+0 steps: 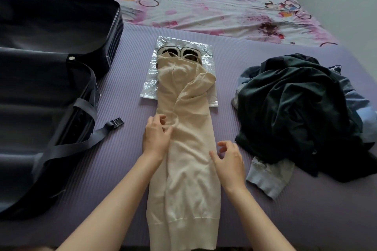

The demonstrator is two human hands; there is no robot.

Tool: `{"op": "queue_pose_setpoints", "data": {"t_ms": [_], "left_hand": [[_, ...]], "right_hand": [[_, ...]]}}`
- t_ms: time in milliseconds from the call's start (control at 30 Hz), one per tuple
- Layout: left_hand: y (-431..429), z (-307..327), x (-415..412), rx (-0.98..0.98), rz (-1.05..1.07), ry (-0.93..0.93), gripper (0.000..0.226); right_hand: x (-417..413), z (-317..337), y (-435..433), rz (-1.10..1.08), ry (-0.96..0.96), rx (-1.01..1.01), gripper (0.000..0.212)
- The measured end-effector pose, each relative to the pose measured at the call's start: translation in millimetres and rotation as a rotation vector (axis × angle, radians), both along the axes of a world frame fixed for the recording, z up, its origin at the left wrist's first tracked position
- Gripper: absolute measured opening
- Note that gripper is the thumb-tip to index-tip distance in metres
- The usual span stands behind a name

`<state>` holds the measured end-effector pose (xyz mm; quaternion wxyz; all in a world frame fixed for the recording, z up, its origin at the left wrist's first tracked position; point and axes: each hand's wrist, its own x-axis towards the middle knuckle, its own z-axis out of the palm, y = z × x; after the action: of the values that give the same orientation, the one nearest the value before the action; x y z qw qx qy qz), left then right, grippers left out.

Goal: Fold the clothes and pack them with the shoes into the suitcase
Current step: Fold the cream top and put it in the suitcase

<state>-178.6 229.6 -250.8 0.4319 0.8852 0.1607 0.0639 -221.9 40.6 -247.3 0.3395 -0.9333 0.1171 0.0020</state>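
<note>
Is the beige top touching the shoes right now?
Touching. The head view shows the far end of the beige top draped over the near part of the shoes.

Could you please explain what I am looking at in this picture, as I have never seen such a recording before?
No machine here: a person wears one camera on the head, looking down at their bare hands. On the purple mat lies a long cream garment, its far end over shoes on a plastic bag. An open suitcase lies left, a pile of dark clothes right. The left hand pinches a fold of the garment with its fingers; the right hand holds nothing.
</note>
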Motion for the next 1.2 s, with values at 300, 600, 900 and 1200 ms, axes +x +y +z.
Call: {"op": "queue_pose_setpoints", "data": {"t_ms": [300,600,900,1200], "left_hand": [[-6,18,66,-0.069,-0.018,-0.100,0.033],[-5,2,84,-0.148,-0.016,-0.059,0.021],[0,-1,79,-0.231,-0.022,-0.123,0.007],[7,-4,71,-0.242,0.006,-0.129,0.014]], "right_hand": [[139,36,27,-0.112,0.019,0.437,0.017],[220,54,71,-0.205,0.080,0.245,0.027],[222,48,83,-0.195,-0.460,0.639,0.007],[238,34,110,0.401,-0.227,-0.057,0.033]]}}
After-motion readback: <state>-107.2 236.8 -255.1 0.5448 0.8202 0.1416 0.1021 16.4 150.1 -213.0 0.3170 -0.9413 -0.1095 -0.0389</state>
